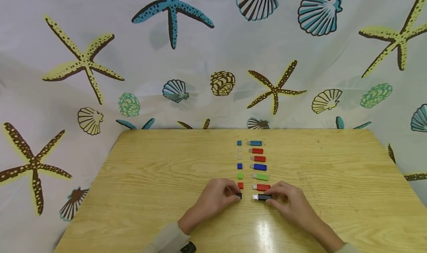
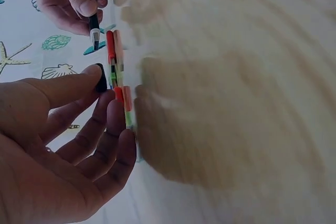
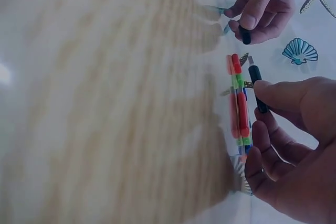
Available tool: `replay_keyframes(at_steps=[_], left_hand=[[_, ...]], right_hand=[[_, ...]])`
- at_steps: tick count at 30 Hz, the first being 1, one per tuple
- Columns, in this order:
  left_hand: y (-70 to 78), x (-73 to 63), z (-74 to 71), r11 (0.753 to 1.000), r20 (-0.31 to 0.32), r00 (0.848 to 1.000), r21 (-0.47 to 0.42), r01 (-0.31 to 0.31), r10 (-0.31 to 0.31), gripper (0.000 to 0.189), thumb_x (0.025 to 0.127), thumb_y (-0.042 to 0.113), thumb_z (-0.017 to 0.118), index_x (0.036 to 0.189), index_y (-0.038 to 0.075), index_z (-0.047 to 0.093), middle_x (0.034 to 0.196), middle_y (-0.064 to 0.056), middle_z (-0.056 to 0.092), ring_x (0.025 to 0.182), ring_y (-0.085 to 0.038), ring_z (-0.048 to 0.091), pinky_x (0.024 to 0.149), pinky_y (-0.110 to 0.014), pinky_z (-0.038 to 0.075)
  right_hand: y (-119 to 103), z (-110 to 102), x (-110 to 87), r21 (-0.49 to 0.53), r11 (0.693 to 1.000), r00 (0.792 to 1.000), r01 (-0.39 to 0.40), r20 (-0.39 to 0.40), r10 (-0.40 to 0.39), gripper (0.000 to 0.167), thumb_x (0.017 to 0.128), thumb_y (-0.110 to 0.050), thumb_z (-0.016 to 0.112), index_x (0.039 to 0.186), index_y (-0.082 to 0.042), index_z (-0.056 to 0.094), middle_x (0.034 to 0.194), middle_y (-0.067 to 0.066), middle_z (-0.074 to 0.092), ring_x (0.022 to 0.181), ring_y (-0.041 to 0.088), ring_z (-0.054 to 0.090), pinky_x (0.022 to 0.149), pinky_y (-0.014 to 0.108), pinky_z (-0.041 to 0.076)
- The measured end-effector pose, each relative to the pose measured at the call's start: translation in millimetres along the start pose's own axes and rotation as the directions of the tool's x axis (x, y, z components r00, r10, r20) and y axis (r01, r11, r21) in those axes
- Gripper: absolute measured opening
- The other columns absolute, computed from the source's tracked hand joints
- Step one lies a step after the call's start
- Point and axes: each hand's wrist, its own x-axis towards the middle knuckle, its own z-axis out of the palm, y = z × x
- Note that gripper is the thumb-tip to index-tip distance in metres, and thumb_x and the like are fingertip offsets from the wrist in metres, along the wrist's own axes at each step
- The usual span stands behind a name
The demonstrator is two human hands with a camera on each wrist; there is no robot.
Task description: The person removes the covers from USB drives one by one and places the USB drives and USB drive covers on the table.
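Between thumb and fingertips my left hand (image 1: 218, 194) pinches a small black cap (image 2: 101, 78). Across from it, my right hand (image 1: 291, 201) pinches the rear end of a black USB stick (image 1: 263, 197), whose bare metal plug points left toward the cap. A short gap parts cap and plug. Just beyond the hands, a red USB stick (image 1: 261, 187) lies with its plug facing left, and a red cap (image 1: 240, 185) lies to its left, right by the left fingertips.
Farther back, uncapped sticks form a column: green (image 1: 262, 177), dark blue (image 1: 259, 167), two red and a light blue (image 1: 255, 143). Caps line up to their left, including green (image 1: 240, 176), dark blue (image 1: 240, 166) and light blue (image 1: 239, 143). A patterned curtain (image 1: 200, 108) hangs behind the wooden table (image 1: 150, 164).
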Motion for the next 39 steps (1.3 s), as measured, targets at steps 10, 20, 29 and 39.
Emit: replay_keyframes(at_steps=[10, 20, 29, 39], left_hand=[[0.7, 4.7, 9.8, 0.998, 0.017, 1.000, 0.055, 0.020, -0.021, 0.007, 0.087, 0.013, 0.084, 0.089, 0.015, 0.078, 0.081, 0.010, 0.070, 0.067, 0.000, 0.060, 0.062, -0.021, 0.052], [2.6, 6.9, 9.9, 0.996, 0.010, 0.999, 0.082, 0.038, -0.039, 0.007, 0.086, 0.013, 0.085, 0.088, 0.014, 0.078, 0.080, 0.010, 0.069, 0.065, 0.001, 0.059, 0.060, -0.021, 0.051], [2.3, 6.8, 10.7, 0.995, 0.019, 0.998, 0.085, 0.059, -0.061, 0.008, 0.085, 0.013, 0.086, 0.089, 0.014, 0.079, 0.080, 0.011, 0.068, 0.065, 0.001, 0.059, 0.059, -0.021, 0.050], [-2.1, 3.0, 9.7, 0.998, 0.026, 0.998, 0.031, 0.055, -0.055, 0.008, 0.087, 0.015, 0.085, 0.091, 0.013, 0.079, 0.081, 0.010, 0.067, 0.067, -0.004, 0.059, 0.062, -0.023, 0.050]], right_hand=[[-0.3, -3.6, -0.8, -0.027, 0.990, 0.990, -0.138, 0.023, 0.138, 0.017, 0.085, -0.008, 0.084, 0.098, -0.019, 0.080, 0.090, -0.009, 0.067, 0.076, 0.005, 0.057, 0.065, 0.024, 0.047], [1.2, -1.0, -0.4, -0.019, 0.991, 0.991, -0.133, 0.030, 0.134, 0.017, 0.084, -0.006, 0.085, 0.096, -0.016, 0.080, 0.091, -0.007, 0.069, 0.075, 0.005, 0.057, 0.062, 0.024, 0.045], [1.7, 0.9, -2.4, -0.015, 0.992, 0.992, -0.126, 0.025, 0.126, 0.017, 0.083, -0.005, 0.085, 0.096, -0.016, 0.079, 0.089, -0.008, 0.069, 0.074, 0.006, 0.056, 0.061, 0.023, 0.045], [0.9, -2.1, -4.6, 0.009, 0.991, 0.991, -0.130, 0.011, 0.130, 0.017, 0.085, -0.007, 0.084, 0.099, -0.014, 0.078, 0.091, -0.008, 0.070, 0.078, 0.006, 0.062, 0.065, 0.024, 0.051]])
